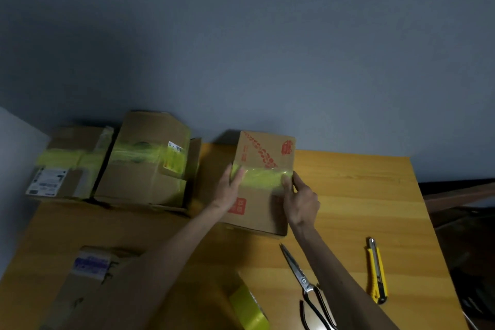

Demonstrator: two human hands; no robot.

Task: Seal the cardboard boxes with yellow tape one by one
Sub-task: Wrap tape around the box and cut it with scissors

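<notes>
A cardboard box with red print (263, 153) sits mid-table, a strip of yellow tape (261, 175) across its top seam. My left hand (230, 187) lies on the tape's left end with straight fingers and the thumb on the box's left side. My right hand (301, 199) presses the tape's right end at the box's right edge, fingers extended. The yellow tape roll (247, 308) lies near the table's front edge. Two taped boxes stand at the left: a large box (150, 161) and a smaller box (72, 161) with a white label.
Scissors (305, 281) and a yellow utility knife (376, 270) lie on the wooden table (361, 195) at the front right. Another cardboard box (91, 289) with a blue-printed label sits at the front left. A grey wall stands behind the boxes.
</notes>
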